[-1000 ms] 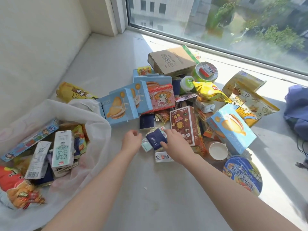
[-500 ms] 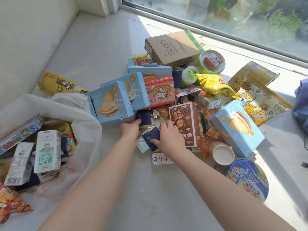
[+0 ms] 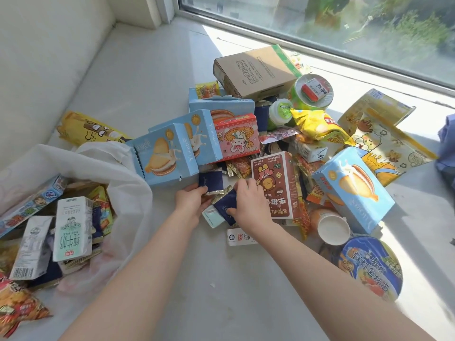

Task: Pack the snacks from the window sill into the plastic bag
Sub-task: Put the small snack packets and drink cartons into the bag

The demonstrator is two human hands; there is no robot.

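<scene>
On the sunlit white sill [image 3: 152, 77], snacks pile below the window [image 3: 344, 20].

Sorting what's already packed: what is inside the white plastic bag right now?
Inside the white plastic bag: a green-and-white milk carton, a second white carton, a long blue box and small sachets. Whatever lies beneath them is covered.
</scene>
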